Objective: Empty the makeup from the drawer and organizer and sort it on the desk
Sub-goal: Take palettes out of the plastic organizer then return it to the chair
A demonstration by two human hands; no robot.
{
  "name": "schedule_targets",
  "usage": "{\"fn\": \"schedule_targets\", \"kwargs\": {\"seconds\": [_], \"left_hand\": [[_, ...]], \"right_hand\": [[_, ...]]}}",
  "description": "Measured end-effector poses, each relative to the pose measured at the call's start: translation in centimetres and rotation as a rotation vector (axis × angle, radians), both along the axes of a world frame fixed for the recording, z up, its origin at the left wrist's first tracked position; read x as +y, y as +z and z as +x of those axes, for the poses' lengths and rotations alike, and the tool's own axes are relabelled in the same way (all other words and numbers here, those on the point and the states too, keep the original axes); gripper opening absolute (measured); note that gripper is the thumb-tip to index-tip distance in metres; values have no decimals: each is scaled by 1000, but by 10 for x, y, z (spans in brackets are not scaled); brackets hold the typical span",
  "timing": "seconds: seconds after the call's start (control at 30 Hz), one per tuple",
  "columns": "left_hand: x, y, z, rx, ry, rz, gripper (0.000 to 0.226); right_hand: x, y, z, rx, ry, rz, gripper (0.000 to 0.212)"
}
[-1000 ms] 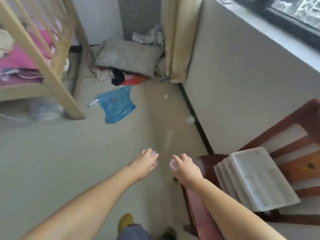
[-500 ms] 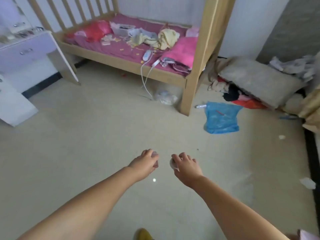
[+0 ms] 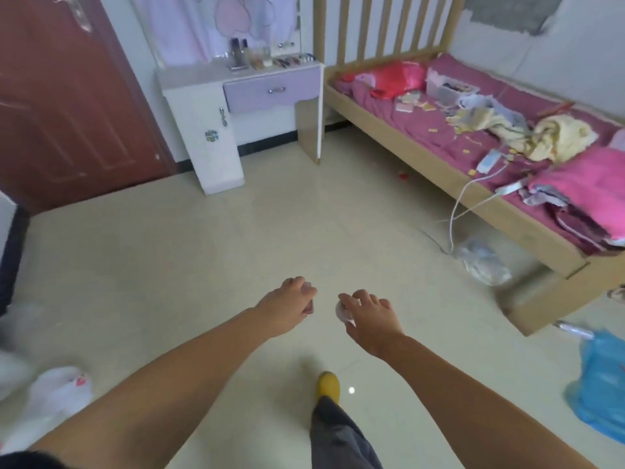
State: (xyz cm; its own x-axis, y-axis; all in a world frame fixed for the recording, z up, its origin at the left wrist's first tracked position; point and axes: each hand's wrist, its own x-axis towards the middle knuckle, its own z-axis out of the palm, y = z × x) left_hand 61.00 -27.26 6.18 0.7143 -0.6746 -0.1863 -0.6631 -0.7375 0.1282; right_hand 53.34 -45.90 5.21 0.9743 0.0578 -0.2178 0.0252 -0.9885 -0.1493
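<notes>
Two hands reached forward side by side over the floor, well short of the purple drawer (image 3: 272,91) ahead. Left hand (image 3: 287,304) curled around a small pinkish item (image 3: 308,301); right hand (image 3: 370,316) gripped a small white jar (image 3: 343,311). Their orientation was unclear.

The left hand (image 3: 287,304) curls round a small pinkish thing (image 3: 308,301), mostly hidden by the fingers, so its kind cannot be told. The right hand (image 3: 370,316) covers most of a small white container (image 3: 342,311); its dark lettering is too small to read. At twelve o'clock, the makeup items (image 3: 267,59) on the desk (image 3: 216,74) are too small to identify. At three o'clock a blue bag (image 3: 602,397) is cut by the edge; at eight o'clock a white bag (image 3: 57,394) is blurred.
</notes>
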Motion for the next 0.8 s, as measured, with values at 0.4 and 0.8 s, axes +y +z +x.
{"fn": "schedule_targets", "kwargs": {"seconds": [0.4, 0.8], "left_hand": [[79, 12, 251, 9, 383, -38, 37], [146, 7, 555, -31, 466, -96, 31]], "right_hand": [[50, 7, 325, 45, 278, 117, 49], [113, 6, 644, -24, 380, 107, 50]]}}
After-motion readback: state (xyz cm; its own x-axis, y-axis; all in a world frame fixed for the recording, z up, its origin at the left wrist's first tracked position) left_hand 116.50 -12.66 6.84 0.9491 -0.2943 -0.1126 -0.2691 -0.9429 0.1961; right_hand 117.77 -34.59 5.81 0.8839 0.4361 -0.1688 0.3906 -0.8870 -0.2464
